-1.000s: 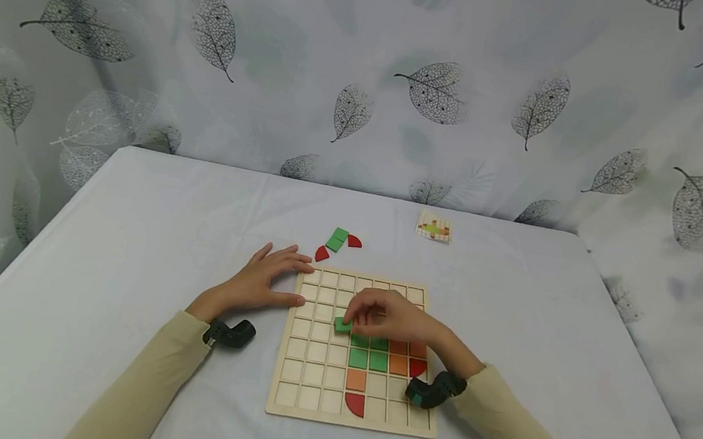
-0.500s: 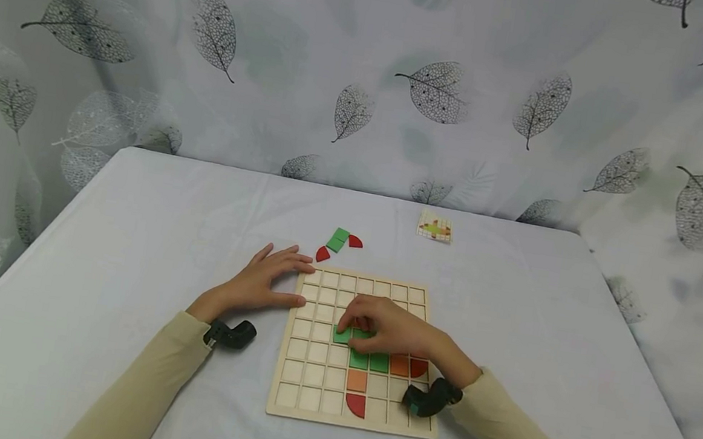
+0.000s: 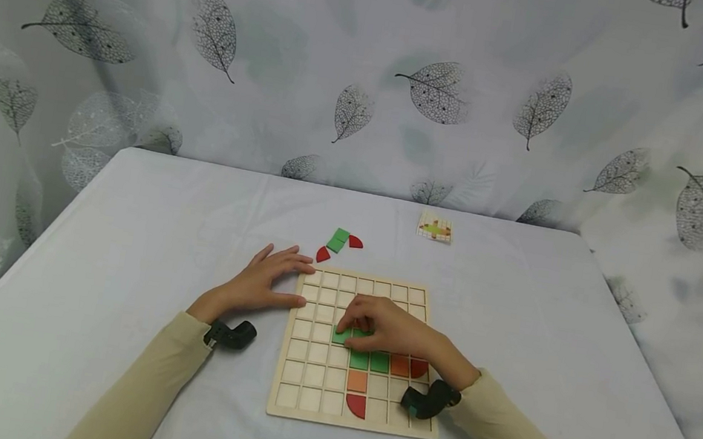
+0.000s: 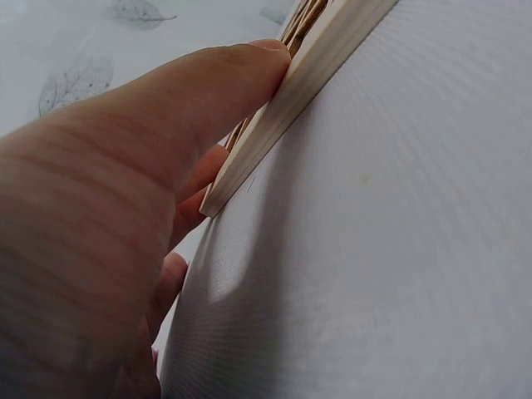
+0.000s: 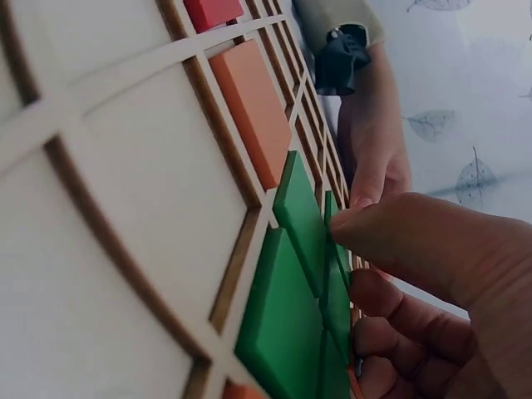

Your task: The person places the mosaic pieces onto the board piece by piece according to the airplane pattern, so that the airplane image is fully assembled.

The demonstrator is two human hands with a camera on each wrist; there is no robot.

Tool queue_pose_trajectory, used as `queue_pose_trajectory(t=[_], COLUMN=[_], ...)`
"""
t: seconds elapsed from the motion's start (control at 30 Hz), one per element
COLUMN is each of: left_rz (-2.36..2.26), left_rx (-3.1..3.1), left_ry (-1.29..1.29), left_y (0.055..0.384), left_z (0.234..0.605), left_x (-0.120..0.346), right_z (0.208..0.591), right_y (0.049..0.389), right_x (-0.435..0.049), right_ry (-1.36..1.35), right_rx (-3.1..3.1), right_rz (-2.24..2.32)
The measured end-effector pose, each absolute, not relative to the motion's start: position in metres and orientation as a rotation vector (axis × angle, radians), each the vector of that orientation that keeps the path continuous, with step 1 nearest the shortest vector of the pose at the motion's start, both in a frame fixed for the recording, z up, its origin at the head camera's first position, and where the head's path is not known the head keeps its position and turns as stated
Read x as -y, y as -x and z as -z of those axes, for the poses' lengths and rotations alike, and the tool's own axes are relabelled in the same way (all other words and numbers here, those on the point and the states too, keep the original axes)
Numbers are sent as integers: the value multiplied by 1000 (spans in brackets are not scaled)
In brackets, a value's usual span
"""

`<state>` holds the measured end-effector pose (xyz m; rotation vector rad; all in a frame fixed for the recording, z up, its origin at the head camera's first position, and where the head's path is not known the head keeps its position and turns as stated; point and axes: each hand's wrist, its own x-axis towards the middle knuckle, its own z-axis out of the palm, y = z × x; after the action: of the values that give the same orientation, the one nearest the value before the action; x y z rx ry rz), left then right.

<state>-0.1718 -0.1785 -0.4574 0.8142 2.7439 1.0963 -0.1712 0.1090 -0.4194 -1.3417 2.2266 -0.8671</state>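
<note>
A wooden grid board (image 3: 293, 371) lies on the white-covered table. My left hand (image 3: 258, 281) rests at its left edge, fingers spread, the thumb (image 4: 249, 71) touching the rim. Over the board's middle, my right hand (image 3: 389, 328) pinches a green square tile (image 3: 341, 336) that sits in a cell, left of the other green tiles (image 3: 379, 362). Its thumb (image 5: 374, 226) is right at that tile's edge in the right wrist view. Below the green group are an orange square tile (image 3: 357, 381) and a red quarter-circle tile (image 3: 355, 405). The right hand hides some tiles behind it.
Beyond the board lie loose green squares (image 3: 338, 240), a red quarter-circle (image 3: 356, 242) and another red quarter-circle (image 3: 323, 254). A small pattern card (image 3: 435, 227) is near the table's far edge. A leaf-print cloth (image 3: 277, 74) hangs behind.
My right hand has come down and slightly toward me with the green tile, which now lies in a cell; over the last half second it barely moves. My left hand has stayed put.
</note>
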Motion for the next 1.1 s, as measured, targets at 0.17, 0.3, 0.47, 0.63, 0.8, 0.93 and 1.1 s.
queue_pose_trajectory(t=[0.17,0.3,0.47,0.63,0.8,0.93,1.1], left_rz=[-1099,-1091,-1086,-1083,-1097,-1100,-1085], left_rx=[-2742,-2742,-2752,-2749,-2741,-2741,-2742], left_ry=[-812,-809,-805,-803,-806,-810,-805], left_y=[172,172,172,172,171,171,171], left_z=[458,459,460,459,457,456,455], left_x=[178,178,179,179,178,179,179], right_z=[421,423,424,426,427,426,426], right_y=[171,173,176,182,189,195,202], right_x=[-109,-110,-110,-109,-107,-106,-105], right_ry=[1323,1299,1266,1241,1242,1223,1195], right_rx=[-2234,-2240,-2271,-2322,-2333,-2352,-2398], right_rz=[919,1002,1074,1103,1124,1114,1104])
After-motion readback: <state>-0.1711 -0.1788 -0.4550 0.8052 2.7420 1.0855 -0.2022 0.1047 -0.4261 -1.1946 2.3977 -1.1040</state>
